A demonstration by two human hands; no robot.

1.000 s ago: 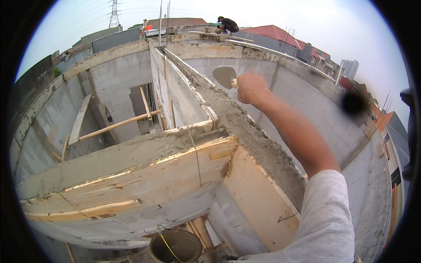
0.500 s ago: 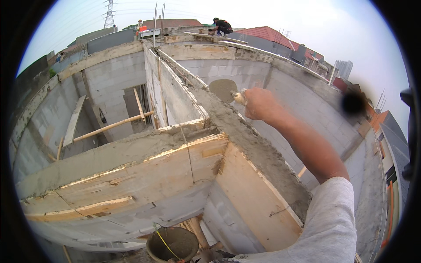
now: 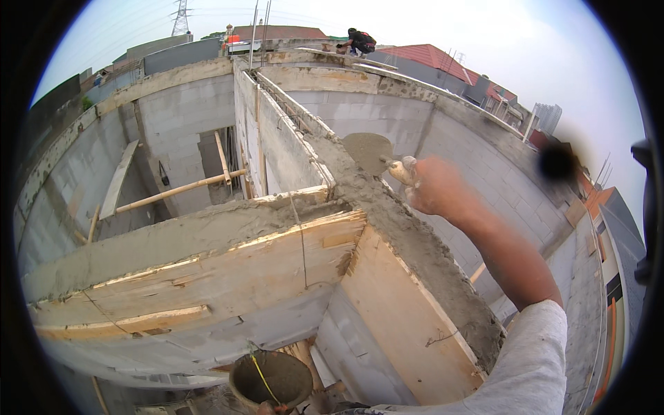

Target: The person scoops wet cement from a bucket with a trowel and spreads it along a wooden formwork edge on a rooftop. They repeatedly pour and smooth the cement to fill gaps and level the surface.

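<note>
From my end, the right hand (image 3: 432, 185) is closed around the trowel (image 3: 366, 149), its blade over or just beside the far stretch of mortar (image 3: 415, 242) that runs along the board (image 3: 408, 318); I can't tell if they touch. What looks like the left hand (image 3: 266, 409) shows at the bucket (image 3: 242, 377), its grip unclear. I read this as the spreading step; the next move calls for a flat blade and light pressure

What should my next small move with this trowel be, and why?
I'd probably lower the trowel onto the lumpy grey mix and draw it along: your right hand already grips the handle, the blade appears close to the strip's edge, and that surface looks rough and uneven.
</note>
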